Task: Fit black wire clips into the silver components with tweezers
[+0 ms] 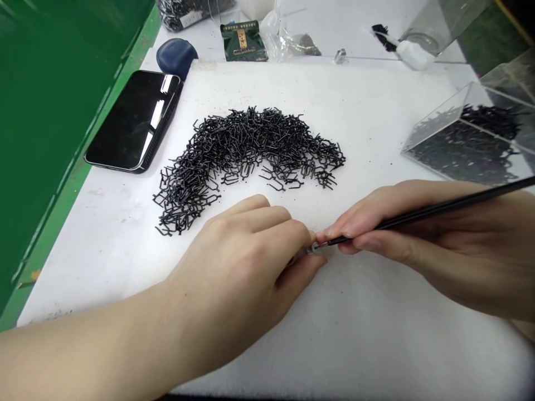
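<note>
My left hand (246, 262) is closed, pinching a small, pale, clear-looking piece (311, 249) between thumb and index finger. Most of that piece is hidden by the fingers, so its kind does not show. In my right hand (418, 239) is a thin black-handled brush (455, 207), gripped like a pen. Its fine tip touches or nearly touches the small piece. Beyond both hands, a curved heap of small black fork-shaped parts (251, 133) lies on the white work surface (368, 345).
A black smartphone (134, 120) lies at the left beside a dark blue rounded object (176, 57). A clear box (468, 139) of black parts stands at the right. Along the back are a green packet (243, 42), a clear plastic bag (292, 43) and a tilted clear container (438, 28).
</note>
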Motion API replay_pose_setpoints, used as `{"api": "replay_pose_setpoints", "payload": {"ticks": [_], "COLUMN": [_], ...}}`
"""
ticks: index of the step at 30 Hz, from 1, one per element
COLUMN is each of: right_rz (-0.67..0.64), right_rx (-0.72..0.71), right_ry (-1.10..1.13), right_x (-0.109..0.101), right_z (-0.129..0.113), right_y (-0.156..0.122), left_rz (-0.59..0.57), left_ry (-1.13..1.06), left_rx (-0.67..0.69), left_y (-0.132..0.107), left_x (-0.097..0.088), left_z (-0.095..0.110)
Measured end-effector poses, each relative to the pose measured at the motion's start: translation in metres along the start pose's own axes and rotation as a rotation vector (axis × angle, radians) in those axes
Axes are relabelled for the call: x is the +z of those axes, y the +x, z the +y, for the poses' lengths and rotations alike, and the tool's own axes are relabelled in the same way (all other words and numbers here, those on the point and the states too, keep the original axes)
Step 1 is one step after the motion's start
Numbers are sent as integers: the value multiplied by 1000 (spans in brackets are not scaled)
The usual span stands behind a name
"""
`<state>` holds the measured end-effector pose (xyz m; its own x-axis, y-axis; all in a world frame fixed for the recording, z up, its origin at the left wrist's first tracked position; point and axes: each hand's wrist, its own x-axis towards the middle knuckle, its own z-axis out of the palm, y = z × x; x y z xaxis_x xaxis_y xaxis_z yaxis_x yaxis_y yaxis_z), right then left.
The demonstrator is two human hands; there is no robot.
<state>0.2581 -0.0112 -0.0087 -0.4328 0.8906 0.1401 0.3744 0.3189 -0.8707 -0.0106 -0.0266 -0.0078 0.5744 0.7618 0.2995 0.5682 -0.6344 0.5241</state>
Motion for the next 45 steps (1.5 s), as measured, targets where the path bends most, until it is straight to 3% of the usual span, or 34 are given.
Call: {"api": "replay_pose_setpoints", "payload": {"ticks": [4, 7, 10, 14, 16, 19, 26, 31, 38, 45], "right_rz": [35, 193, 297, 171, 67, -51, -15, -108, -15, 126], "right_rx": [18, -9, -121, -270, -383, -435, -325, -216, -52, 23], "right_ry": [22, 31, -196, -582, -640, -655, -552, -586, -632, -464], "right_x": [1, 1, -10, -38, -49, -56, -46, -33, -7, -25], "right_z": [0, -2, -4, 1, 6, 11, -8, -17, -7, -5], "right_y": [1, 3, 4, 6, 7, 9, 18, 41, 57, 50], "left_rz": [1, -5, 0, 19, 19, 22, 47, 66, 229, 218], "left_ry": [1, 3, 3, -5, -11, -14, 14, 3, -186, -281], "left_rx": [-1, -5, -13, -3, 6, 10, 3, -25, -4, -38], "left_y": [-2, -4, -4, -2, -1, -1, -3, -5, -7, -6], "left_x": [-3, -5, -5, -4, -4, -3, -1, 2, 18, 18], "left_z": [1, 1, 0, -1, -2, -4, -7, -9, -19, -19]}}
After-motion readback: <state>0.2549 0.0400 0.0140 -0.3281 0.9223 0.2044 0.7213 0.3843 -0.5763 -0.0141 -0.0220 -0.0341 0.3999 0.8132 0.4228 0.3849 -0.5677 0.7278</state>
